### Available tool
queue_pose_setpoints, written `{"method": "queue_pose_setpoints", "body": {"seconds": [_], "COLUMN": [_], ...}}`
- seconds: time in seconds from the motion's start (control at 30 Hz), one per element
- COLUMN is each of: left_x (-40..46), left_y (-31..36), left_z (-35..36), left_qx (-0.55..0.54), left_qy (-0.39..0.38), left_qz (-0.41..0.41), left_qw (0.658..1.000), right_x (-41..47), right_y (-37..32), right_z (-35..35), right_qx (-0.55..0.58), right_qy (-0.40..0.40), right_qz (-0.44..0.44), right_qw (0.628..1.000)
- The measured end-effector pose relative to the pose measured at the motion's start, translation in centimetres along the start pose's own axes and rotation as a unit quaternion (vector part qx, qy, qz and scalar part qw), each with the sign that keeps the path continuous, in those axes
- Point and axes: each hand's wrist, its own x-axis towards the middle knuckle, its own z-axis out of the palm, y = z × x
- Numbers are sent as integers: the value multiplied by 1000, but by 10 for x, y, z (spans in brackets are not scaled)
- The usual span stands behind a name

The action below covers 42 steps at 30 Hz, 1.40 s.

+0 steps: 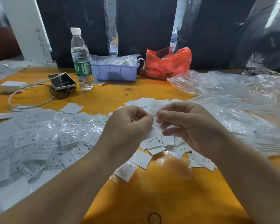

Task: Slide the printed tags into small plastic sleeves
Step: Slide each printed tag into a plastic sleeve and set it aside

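Note:
My left hand [129, 125] and my right hand [186, 125] meet above the orange table [152, 191], fingers curled. Between them they pinch a white printed tag with a thin plastic sleeve [155, 126]; how far the tag sits inside the sleeve I cannot tell. Loose printed tags [153, 143] lie scattered under and behind the hands. A big heap of tags in sleeves [39, 143] covers the table's left side. One sleeved tag marked S [127, 171] lies near my left forearm.
A crumpled clear plastic scrap [176, 165] lies by my right wrist. Large clear bags [241, 107] fill the right. At the back stand a water bottle [82, 59], a phone with cable [62, 81], a purple tray [115, 71], a red bag [166, 63] and a fan [265, 44].

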Motion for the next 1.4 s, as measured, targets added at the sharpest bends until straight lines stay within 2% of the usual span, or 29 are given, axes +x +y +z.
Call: {"method": "queue_pose_setpoints", "body": {"seconds": [0.17,0.4,0.57,0.77,0.87,0.97,1.1,1.27,1.4], "left_x": [0,-3,-2,2,5,5,1,2,2], "left_y": [1,7,7,5,6,6,10,9,9], "left_z": [-2,-2,-3,-6,-8,-9,-9,-9,-9], "left_qx": [-9,2,-18,-115,-152,-155,-140,-156,-142], "left_qy": [-32,-22,-30,-65,-55,-56,-102,-108,-115], "left_qz": [7,36,7,-58,-76,-88,-90,-102,-102], "left_qw": [999,999,999,990,984,982,981,976,978], "right_x": [-1,-1,-1,0,0,1,0,1,-2], "right_y": [0,0,-1,-2,-3,-2,0,1,-4], "right_z": [-1,-2,-3,-4,-7,-8,-5,-3,-6], "right_qx": [-47,-49,-52,-16,-8,-3,6,-70,-99], "right_qy": [-14,-37,-49,-54,-58,-68,-80,44,21], "right_qz": [-14,-18,-17,-10,7,12,20,-50,-134], "right_qw": [999,998,997,998,998,998,997,995,986]}}
